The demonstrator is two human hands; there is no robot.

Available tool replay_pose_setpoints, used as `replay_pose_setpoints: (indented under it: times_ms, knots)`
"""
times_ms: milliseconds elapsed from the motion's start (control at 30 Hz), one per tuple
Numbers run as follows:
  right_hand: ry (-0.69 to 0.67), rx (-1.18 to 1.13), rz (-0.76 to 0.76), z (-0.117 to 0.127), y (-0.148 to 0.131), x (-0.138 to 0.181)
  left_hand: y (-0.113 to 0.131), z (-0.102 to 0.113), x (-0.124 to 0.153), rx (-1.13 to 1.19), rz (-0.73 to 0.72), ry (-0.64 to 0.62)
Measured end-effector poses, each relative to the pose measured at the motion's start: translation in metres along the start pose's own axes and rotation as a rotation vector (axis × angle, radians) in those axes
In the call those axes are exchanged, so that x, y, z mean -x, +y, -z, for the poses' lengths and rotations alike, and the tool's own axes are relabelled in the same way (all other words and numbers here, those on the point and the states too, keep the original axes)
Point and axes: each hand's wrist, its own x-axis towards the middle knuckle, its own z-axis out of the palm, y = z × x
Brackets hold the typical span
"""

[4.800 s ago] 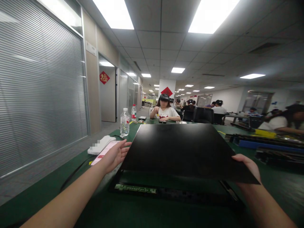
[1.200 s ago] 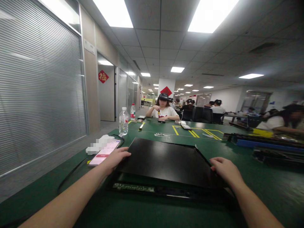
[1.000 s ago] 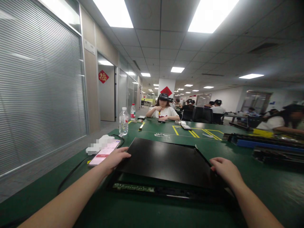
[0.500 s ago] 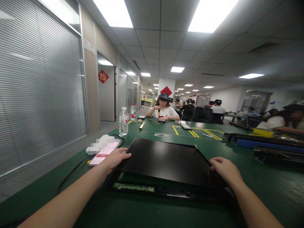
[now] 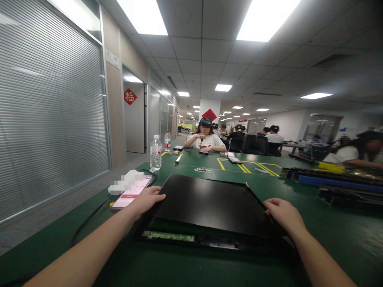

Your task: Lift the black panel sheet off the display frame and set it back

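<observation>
A glossy black display panel [image 5: 206, 201] lies in front of me, above a dark frame [image 5: 257, 247] on the table. Along the near side of that frame, a green circuit board strip [image 5: 169, 236] shows past the panel's edge. My left hand [image 5: 148, 201] grips the panel's left edge, thumb on top and the other fingers partly hidden. At the opposite edge my right hand [image 5: 283, 215] is closed, its thumb and fingers pinching the right border. What lies under the panel is hidden.
Left of the panel a phone [image 5: 133, 193] rests on the green table [image 5: 191, 267], beside a black cable [image 5: 92, 219]. Water bottles [image 5: 156, 153] stand farther back. A person [image 5: 206, 139] sits across the table. Dark and blue strips [image 5: 323, 179] are stacked at right.
The panel's near edge looks slightly lower over the frame. Both hands keep nearly the same places at its sides.
</observation>
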Motion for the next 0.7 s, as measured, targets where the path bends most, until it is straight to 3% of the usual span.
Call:
replay_pose_setpoints:
  times_ms: [700]
  knots:
    - [-0.028,0.009,-0.015,-0.0032,0.0062,-0.0076,0.0011,-0.0005,0.0026,-0.025,-0.052,-0.020]
